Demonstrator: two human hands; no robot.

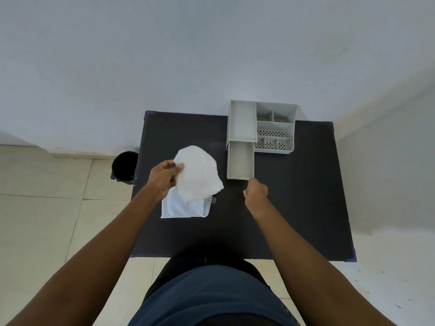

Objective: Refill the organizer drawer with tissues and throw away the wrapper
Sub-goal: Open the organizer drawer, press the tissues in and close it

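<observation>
With the wrapper (183, 208) lying flat near the table's (306, 196) left edge, my left hand (163, 177) pinches the tissue stack (196, 172) above it and my right hand (256, 191), fingers curled closed, touches the open drawer's (240, 162) front, so I should steady the drawer and lower the stack in level.

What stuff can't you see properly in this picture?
All from the head view:
- Wrapper: its upper part is hidden under the tissues and the left hand; its print is too small to read.
- Right hand: curled at the drawer front; whether it grips the edge cannot be told.
- Bin: partly behind the table edge; its inside is too dark.
- Organizer: the small compartments' floors are partly hidden by their walls.
</observation>
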